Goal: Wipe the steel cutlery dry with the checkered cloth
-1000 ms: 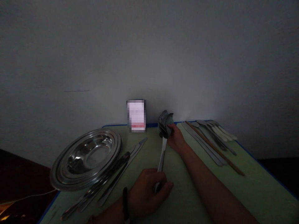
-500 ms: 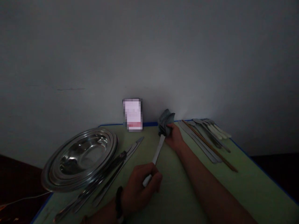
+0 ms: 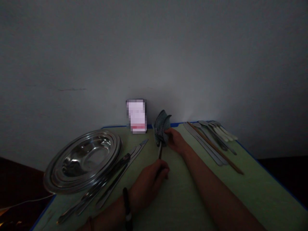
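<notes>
My left hand [image 3: 154, 178] is closed around the near end of a thin metal piece of cutlery [image 3: 160, 150] above the middle of the table. Its far end is hidden in a folded grey-blue patterned cloth [image 3: 160, 126], so I cannot tell its exact kind. My right hand [image 3: 176, 140] pinches the cloth from the right side, against the cutlery. To the left of my left hand lie several metal pieces of cutlery [image 3: 113, 186], at least one a knife [image 3: 141, 144].
Nested steel bowls or basins [image 3: 55, 173] stand at the left. Along the right lie flat knives [image 3: 204, 144], brown chopsticks [image 3: 216, 149], spoons [image 3: 204, 123] and white-handled cutlery [image 3: 223, 133]. A lit phone [image 3: 136, 115] leans on the wall at the back of the green table [image 3: 260, 192].
The cloth and my right hand have shifted slightly left. The cutlery has turned, showing a narrower side, and my left hand now sits farther up, closer to the cloth.
</notes>
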{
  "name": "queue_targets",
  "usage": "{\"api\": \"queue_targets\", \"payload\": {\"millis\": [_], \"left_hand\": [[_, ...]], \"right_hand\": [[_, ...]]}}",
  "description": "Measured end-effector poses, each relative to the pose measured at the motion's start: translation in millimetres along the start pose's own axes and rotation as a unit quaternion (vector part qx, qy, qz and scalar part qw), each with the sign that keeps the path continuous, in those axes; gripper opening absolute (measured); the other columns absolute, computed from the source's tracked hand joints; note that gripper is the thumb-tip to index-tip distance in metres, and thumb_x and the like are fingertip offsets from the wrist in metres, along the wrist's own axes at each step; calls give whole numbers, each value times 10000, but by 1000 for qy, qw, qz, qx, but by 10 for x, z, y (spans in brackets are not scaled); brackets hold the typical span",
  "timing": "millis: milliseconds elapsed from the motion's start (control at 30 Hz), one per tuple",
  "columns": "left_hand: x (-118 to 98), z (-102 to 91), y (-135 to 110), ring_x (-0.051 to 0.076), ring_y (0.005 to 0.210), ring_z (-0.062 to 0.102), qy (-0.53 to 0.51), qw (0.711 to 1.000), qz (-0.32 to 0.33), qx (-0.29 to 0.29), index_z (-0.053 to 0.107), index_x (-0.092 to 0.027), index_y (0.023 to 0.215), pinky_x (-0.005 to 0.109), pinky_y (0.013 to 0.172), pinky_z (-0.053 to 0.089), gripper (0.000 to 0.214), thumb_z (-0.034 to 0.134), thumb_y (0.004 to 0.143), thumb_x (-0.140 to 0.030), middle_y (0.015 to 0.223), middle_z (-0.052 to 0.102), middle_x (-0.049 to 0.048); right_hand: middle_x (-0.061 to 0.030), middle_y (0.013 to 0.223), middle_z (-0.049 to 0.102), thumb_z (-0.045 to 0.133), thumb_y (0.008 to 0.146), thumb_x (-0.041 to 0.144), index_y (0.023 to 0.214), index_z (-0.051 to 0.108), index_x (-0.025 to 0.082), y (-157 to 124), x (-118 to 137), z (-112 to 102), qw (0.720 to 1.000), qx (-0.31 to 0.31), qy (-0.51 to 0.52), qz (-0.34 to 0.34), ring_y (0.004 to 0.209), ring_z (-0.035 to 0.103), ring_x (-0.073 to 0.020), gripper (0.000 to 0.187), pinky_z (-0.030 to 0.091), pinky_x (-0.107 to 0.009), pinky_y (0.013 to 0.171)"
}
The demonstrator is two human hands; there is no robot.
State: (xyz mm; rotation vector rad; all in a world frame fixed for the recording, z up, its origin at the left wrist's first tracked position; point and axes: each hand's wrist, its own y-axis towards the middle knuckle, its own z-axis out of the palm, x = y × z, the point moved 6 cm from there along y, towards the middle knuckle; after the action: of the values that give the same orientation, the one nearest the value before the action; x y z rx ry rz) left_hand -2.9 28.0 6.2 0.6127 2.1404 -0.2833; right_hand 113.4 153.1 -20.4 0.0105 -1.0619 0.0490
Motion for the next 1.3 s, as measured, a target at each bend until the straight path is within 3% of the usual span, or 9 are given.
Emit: {"api": "queue_targets", "payload": {"millis": [133,267,367,667,833,933,1000,1167,1300], "left_hand": [[-8,19,8,143,731,567,21,999,17,19,550,-194,877,236,691,421,164,402,926,-246,823,631,2],[-38,27,13,153,766,581,49,998,34,31,566,-185,878,243,705,424,165,420,921,-248,841,636,16],[-34,45,10,153,780,583,68,996,46,38,575,-184,882,248,720,423,149,439,912,-237,850,637,17],[-18,57,-11,156,795,578,73,995,53,42,575,-194,894,259,741,425,117,463,902,-225,855,631,11],[2,-16,17,149,818,581,5,1000,27,-5,553,-193,919,249,754,437,172,381,929,-194,890,632,14],[59,-75,40,149,808,574,-15,998,14,-58,544,-192,941,245,741,440,178,366,934,-204,888,624,15],[88,-76,53,146,771,568,-15,998,13,-61,540,-191,947,239,715,441,172,371,935,-214,846,617,7],[77,-16,44,142,713,567,29,999,22,-19,547,-189,932,238,678,441,190,356,930,-186,775,605,-3],[34,29,22,159,795,595,93,995,34,0,552,-203,962,268,737,447,196,364,922,-167,875,640,18]], "right_hand": [[-31,705,688,504,602,185,659,597,185,-33,12,115,992,32,99,73,831,636,-223,110,506,-338,721],[-54,754,712,447,787,290,804,646,171,-34,84,134,985,0,155,76,834,655,-218,232,526,-343,707],[-58,764,724,423,865,315,873,654,157,-22,49,102,983,-26,153,95,815,669,-200,280,535,-323,707],[-51,775,733,506,864,272,846,676,131,17,-34,63,990,-22,112,88,717,676,-160,222,530,-275,734],[-59,772,729,610,797,342,786,685,132,-5,-47,91,992,51,80,82,758,671,-170,223,512,-281,738],[-36,728,721,669,732,417,766,697,136,-42,-90,137,988,124,-6,92,689,659,-156,285,498,-263,689],[-17,700,715,683,708,432,758,703,144,-63,-114,153,982,149,-62,99,640,646,-144,293,486,-256,667],[-4,671,707,714,674,327,716,694,150,-68,-56,155,990,100,-10,94,597,631,-132,184,491,-259,676],[5,599,682,669,715,236,676,666,151,-45,-6,118,995,28,59,82,508,595,-118,94,490,-241,578]]}}
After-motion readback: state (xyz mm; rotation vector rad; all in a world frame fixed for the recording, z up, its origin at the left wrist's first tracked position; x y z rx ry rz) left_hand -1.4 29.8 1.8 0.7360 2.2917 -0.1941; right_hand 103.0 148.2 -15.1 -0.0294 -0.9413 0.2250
